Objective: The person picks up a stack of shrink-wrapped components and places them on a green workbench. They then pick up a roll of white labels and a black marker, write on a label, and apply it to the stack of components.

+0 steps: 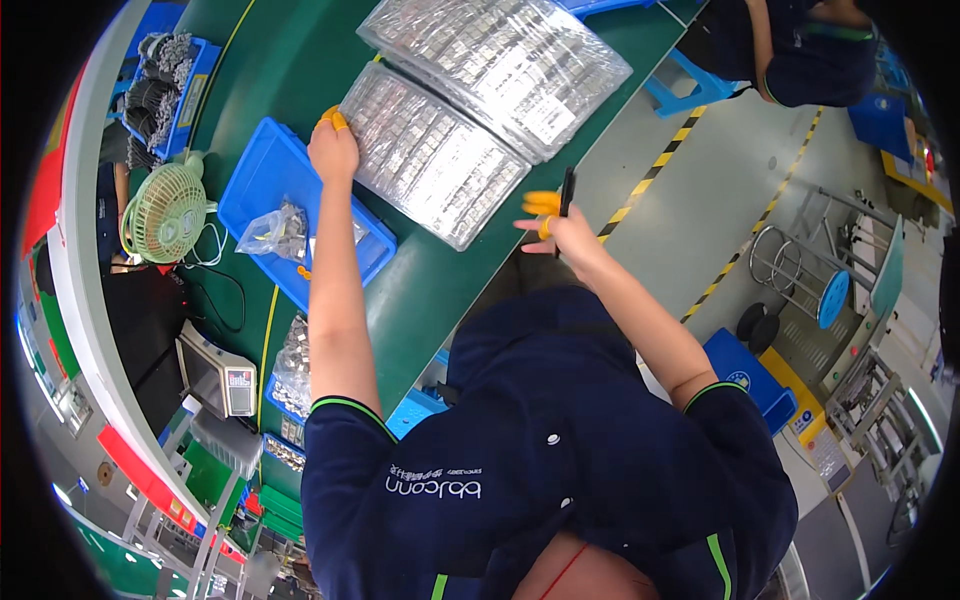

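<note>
A stack of clear plastic trays in shiny film [435, 155], full of small metal-looking parts in rows, lies on the green bench. At its far left corner is my left hand [335, 150], yellow cots on its fingertips, fingers together against the edge; their undersides are hidden. My right hand [575, 240], also in yellow cots, is off the stack's near right corner. It holds a slim black pen [567, 190] upright, with some fingers stretched out to the left. A larger wrapped tray stack [500, 65] lies just behind.
Under my left forearm sits a blue bin [262, 165] with a plastic bag of parts [280, 232]. Left of it stand a green fan [165, 212] and a weighing scale [220, 375]. Beyond the bench's right edge are a blue stool [690, 85] and another person [815, 55].
</note>
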`<state>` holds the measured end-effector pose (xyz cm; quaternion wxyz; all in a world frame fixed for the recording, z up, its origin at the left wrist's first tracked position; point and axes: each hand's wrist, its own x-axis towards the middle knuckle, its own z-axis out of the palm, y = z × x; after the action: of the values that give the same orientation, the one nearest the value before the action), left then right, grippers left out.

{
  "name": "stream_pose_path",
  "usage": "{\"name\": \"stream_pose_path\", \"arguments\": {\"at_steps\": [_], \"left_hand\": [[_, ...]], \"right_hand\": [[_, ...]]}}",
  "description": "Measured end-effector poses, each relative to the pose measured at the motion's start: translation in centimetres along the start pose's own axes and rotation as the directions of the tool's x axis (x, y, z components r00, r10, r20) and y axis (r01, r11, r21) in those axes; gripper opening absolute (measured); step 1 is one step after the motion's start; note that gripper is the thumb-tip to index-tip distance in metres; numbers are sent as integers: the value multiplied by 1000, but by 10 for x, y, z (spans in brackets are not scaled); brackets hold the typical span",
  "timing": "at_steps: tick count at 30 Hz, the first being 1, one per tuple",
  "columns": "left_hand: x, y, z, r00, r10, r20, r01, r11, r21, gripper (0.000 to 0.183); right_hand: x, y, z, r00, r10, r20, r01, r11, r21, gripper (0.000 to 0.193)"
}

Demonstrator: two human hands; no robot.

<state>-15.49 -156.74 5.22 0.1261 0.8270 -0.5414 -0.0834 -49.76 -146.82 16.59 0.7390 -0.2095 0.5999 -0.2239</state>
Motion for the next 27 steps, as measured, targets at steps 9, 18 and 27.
{"name": "stream_pose_path", "arguments": {"at_steps": [9, 18, 27], "left_hand": [[0, 14, -15, 969, -242, 44, 245, 967, -67, 44], [48, -14, 4, 786, -124, 606, 375, 875, -307, 57], [35, -23, 7, 857, -87, 507, 243, 937, -250, 56]], "right_hand": [[84, 52, 21, 979, 178, -95, -137, 933, 333, 36], [113, 82, 15, 965, 95, -246, -19, 955, 295, 28], [109, 74, 35, 875, 260, -408, -63, 898, 436, 29]]}}
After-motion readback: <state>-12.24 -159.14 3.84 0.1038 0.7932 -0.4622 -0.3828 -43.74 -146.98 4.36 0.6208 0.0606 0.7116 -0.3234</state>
